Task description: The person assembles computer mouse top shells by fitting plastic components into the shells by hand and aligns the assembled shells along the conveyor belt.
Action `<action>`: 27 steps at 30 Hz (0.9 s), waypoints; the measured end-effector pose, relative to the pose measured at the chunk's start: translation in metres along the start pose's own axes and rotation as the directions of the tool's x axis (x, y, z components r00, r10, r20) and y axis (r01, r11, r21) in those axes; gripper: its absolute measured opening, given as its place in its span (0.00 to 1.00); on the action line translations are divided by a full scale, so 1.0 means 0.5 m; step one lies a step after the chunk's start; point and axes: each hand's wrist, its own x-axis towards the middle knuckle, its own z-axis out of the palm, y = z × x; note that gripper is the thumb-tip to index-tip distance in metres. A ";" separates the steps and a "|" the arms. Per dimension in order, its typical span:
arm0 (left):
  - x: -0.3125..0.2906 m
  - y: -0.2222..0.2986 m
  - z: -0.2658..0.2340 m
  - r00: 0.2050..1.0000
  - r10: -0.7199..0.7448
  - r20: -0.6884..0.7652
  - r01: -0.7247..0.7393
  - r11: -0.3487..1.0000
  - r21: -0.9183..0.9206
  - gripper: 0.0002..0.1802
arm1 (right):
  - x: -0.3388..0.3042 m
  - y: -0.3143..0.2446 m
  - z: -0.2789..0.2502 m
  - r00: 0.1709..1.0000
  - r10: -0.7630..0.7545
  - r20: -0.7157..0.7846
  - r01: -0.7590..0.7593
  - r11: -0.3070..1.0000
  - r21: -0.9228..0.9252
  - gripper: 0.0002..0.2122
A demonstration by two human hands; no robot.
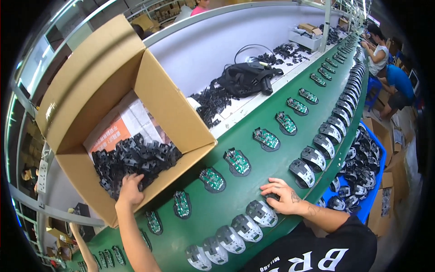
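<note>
My left hand [130,191] reaches into a cardboard box [174,109] and touches a heap of small black plastic parts [136,156]. Its visible fingers are apart, and some fingertips are lost among the parts. On the green conveyor belt, my right hand [285,197] curls over a dark piece of a computer mouse shell [273,196], mostly covered by the fingers. Just beside it, grey-and-white mouse shells [262,214] stand in a row along the near edge. Green circuit boards on black mouse bases [237,162] form another row farther in.
A blue bin [349,190] of mouse shells stands right of the belt [267,167]. Behind the belt, a ledge carries a black bag [247,78] and loose black parts [213,106]. Another person's arm [82,242] shows lower left; people sit at the far right.
</note>
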 end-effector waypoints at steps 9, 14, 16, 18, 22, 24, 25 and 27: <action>-0.018 0.001 -0.028 0.966 -0.220 -0.134 0.254 0.899 0.356 0.25 | 0.081 -0.004 -0.073 0.949 -0.125 0.288 0.181 0.967 -0.176 0.18; -0.098 -0.021 -0.010 0.766 -0.136 -0.629 0.157 0.987 -0.022 0.24 | 0.284 0.008 -0.040 0.943 -0.236 0.235 0.262 0.961 -0.086 0.15; -0.129 0.058 -0.033 0.707 -0.331 -0.625 0.150 0.934 -0.325 0.19 | 0.376 0.039 -0.011 0.959 -0.190 0.211 0.235 0.949 -0.211 0.16; -0.163 0.107 -0.032 0.593 -0.538 -0.600 -0.160 0.651 -0.742 0.14 | 0.472 0.106 0.037 0.973 -0.199 0.120 0.228 0.921 -0.316 0.19; -0.261 0.229 0.003 0.689 -0.557 -0.463 -0.322 0.337 -0.885 0.12 | 0.570 0.158 0.070 0.986 -0.168 -0.002 0.139 0.821 -0.554 0.21; -0.301 0.287 0.059 0.678 -0.601 -0.423 -0.457 0.107 -0.883 0.18 | 0.593 0.163 0.088 0.968 -0.248 0.040 0.212 0.722 -0.659 0.18; -0.311 0.321 0.061 0.721 -0.594 -0.357 -0.491 -0.074 -0.868 0.18 | 0.602 0.163 0.095 0.968 -0.241 0.063 0.221 0.713 -0.666 0.16; -0.311 0.388 0.074 0.703 -0.667 -0.248 -0.542 -0.275 -0.794 0.19 | 0.607 0.155 0.107 0.968 -0.242 0.060 0.217 0.701 -0.679 0.09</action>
